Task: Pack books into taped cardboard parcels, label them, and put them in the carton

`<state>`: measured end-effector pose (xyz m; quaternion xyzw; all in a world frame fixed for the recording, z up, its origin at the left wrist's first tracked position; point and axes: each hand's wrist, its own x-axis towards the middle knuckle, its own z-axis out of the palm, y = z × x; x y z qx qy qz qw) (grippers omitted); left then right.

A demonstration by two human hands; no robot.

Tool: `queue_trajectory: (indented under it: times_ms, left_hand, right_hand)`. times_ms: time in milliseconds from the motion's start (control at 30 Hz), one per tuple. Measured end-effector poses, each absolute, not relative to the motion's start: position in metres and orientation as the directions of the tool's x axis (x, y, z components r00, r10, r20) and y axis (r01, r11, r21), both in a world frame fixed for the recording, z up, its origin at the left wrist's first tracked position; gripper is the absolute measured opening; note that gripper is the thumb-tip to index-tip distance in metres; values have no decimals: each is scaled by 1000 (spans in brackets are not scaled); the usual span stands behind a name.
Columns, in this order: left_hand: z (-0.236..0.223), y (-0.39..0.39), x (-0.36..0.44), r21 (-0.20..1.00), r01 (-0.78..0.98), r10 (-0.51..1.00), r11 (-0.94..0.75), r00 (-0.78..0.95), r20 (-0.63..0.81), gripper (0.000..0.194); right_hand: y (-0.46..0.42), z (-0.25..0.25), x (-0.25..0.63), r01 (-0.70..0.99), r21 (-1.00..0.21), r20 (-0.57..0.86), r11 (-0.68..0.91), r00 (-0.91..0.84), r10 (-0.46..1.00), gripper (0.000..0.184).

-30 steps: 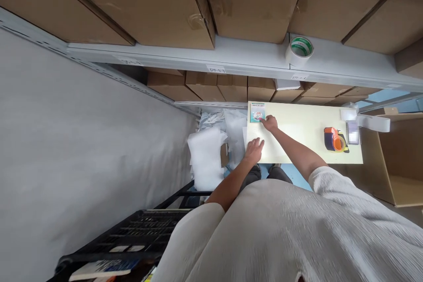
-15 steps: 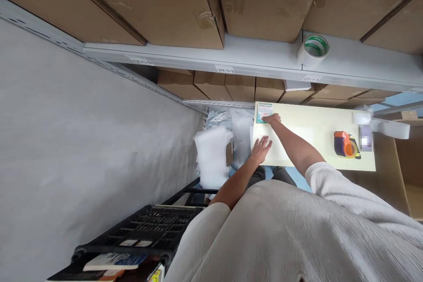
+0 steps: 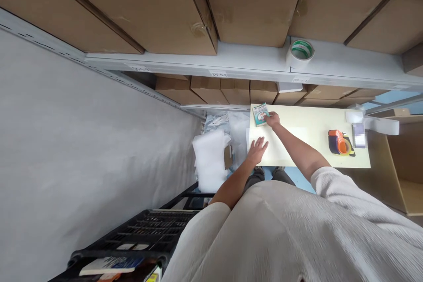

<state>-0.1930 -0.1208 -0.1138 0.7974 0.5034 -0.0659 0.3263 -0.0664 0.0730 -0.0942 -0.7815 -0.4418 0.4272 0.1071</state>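
At the table's far left corner, my right hand (image 3: pixel 272 119) grips the lower right edge of a small book (image 3: pixel 260 110) with a teal and white cover. The book lies tilted a little relative to the table's edge. My left hand (image 3: pixel 257 151) rests flat with its fingers spread, nearer to me, on what looks like white paper on the pale yellow table (image 3: pixel 306 119). Between this hand and the book there is a small gap.
An orange and purple tape dispenser (image 3: pixel 340 142) sits toward the table's right end, beside a blurred purple item (image 3: pixel 359 135). A tape roll (image 3: pixel 300 53) stands on the grey shelf among cardboard boxes (image 3: pixel 254 4). White foam sheets (image 3: pixel 209 158) and a black crate (image 3: pixel 142 229) are at left.
The book has turned from straight to slightly tilted, and my right hand has shifted to its lower right edge. My left hand stays flat. The view has moved slightly.
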Motion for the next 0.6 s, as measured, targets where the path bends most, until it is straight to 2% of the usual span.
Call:
queue_trajectory:
  times_ms: [267,433,600]
  left_hand:
    - [-102,-111,-189,389,871,706,-299,477,-524,105]
    - [-99,-105,-187,406,872,706,-272,468,-532,103]
    - [-94,-106,-173,389,895,766,-219,405,-499,90]
  right_hand:
    - [22,-69,38,319,-757,-502,-570,275,820,25]
    - [-50,-75,84,208,-778,-532,-593,284,798,27]
    - [-96,-100,94,177,-743,-581,-645,306,754,25]
